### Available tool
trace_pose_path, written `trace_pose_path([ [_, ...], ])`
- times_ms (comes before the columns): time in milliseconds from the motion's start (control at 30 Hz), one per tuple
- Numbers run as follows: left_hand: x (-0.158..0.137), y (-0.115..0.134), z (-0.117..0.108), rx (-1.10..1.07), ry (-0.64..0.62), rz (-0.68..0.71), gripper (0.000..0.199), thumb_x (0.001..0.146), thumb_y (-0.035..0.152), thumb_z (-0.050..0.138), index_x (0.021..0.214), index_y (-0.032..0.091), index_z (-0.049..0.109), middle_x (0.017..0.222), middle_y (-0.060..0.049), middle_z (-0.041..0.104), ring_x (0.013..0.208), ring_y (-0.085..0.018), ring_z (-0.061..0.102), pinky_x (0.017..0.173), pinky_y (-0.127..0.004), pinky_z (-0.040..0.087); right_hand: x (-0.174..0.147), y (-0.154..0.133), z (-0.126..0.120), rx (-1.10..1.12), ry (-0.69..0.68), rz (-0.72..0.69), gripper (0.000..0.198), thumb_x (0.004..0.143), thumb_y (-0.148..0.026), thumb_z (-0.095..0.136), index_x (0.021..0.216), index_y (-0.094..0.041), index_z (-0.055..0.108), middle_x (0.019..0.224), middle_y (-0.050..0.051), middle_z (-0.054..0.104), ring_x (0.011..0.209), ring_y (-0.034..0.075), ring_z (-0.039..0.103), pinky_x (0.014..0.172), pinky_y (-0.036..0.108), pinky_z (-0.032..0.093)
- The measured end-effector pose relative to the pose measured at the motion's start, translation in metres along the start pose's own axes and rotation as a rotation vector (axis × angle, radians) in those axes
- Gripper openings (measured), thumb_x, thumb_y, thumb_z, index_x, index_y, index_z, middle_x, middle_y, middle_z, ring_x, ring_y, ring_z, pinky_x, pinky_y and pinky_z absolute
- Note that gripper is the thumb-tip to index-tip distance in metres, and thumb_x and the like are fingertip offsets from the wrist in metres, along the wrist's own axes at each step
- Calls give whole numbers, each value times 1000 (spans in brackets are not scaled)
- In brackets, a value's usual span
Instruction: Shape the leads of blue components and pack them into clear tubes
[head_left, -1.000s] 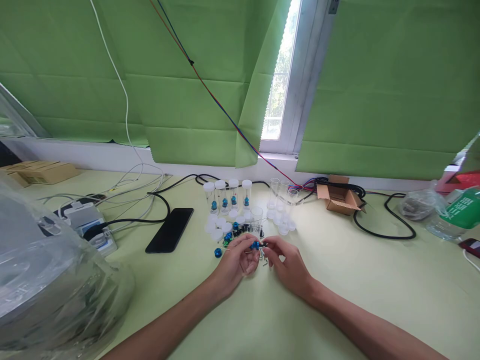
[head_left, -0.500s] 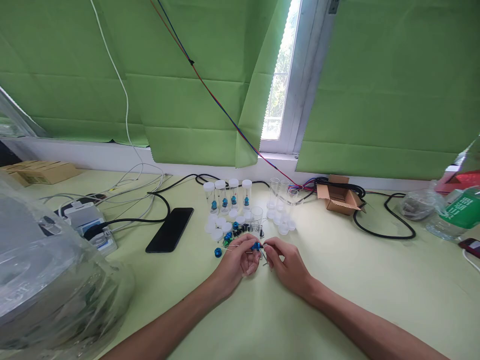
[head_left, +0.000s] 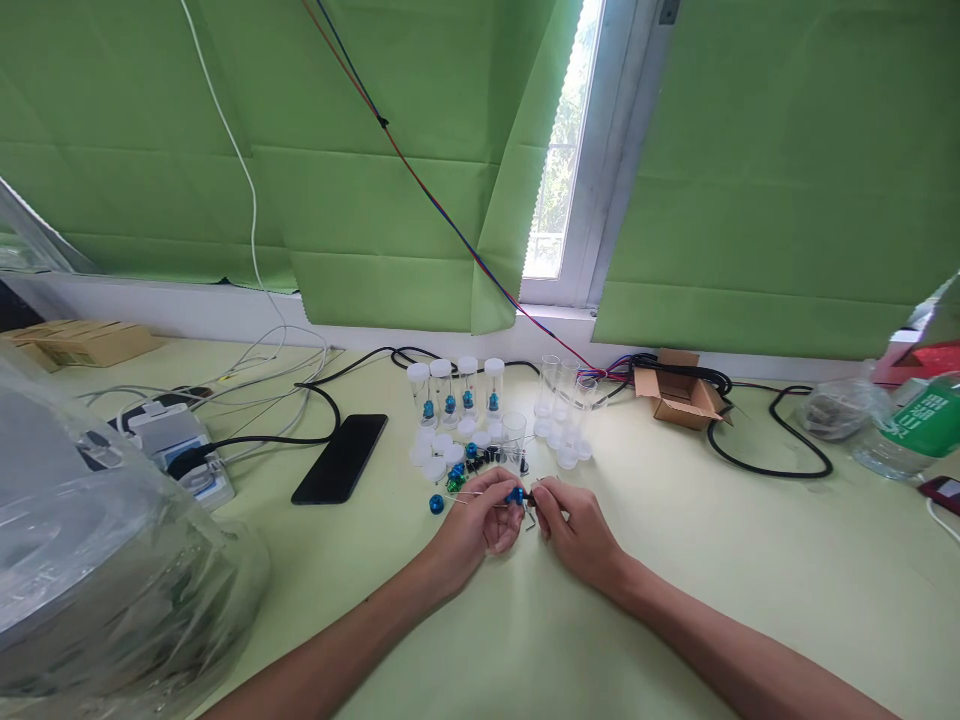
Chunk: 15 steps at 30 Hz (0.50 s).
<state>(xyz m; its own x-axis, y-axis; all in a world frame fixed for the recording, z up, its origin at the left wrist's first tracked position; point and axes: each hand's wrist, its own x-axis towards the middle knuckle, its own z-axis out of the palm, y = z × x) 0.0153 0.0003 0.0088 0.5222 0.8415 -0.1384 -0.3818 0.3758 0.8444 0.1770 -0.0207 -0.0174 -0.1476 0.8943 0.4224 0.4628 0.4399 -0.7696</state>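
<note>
Between thumb and fingers, my left hand (head_left: 484, 515) pinches a small blue metal part (head_left: 514, 495) with thin wires or pins running out to the left. My right hand (head_left: 576, 522) is closed at its other side, pinching a small dark piece (head_left: 530, 498) that meets the blue part; its kind is too small to tell. A small hex key (head_left: 531, 521) shows on the table just below the fingertips. Left of my left hand lies a round blue part (head_left: 436, 504). Blue, green and black small parts (head_left: 456, 478) are strewn behind my hands, beside white caps (head_left: 433, 468).
Capped clear tubes (head_left: 468, 385) with blue parts inside stand in a row behind. Open clear tubes (head_left: 550, 385) stand further right. A phone (head_left: 340, 460) lies left, a plastic-wrapped object (head_left: 112, 560) nearer. An open cardboard box (head_left: 679, 400) and a bottle (head_left: 911, 430) are right.
My right fingers have shifted slightly right and up, and more of the dark piece shows between the hands. The left hand keeps its hold on the blue part.
</note>
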Motion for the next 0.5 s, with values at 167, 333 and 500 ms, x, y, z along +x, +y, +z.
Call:
trace_pose_path([
  [167,0,-1,-1,10,-22,20,15,84,30,63,80,18,55,55,1,57,39,-6,44,37,-16,24,0,-1,0,7,-2,6,44,101,-36,31,61,-21,41,53,-4,45,50,11,40,53,25,33],
  [333,0,-2,-2,16,-40,27,15,84,31,62,80,18,55,55,1,58,39,-6,43,37,-16,25,0,-1,1,34,10,1,44,101,-38,32,62,-21,45,50,-4,45,46,11,40,51,24,34],
  [500,-1,-1,1,21,-23,19,19,79,33,67,77,18,55,53,2,57,38,-6,41,37,-16,24,0,-1,1,21,36,-8,47,101,-39,32,63,-19,52,49,-4,45,45,11,40,50,24,34],
])
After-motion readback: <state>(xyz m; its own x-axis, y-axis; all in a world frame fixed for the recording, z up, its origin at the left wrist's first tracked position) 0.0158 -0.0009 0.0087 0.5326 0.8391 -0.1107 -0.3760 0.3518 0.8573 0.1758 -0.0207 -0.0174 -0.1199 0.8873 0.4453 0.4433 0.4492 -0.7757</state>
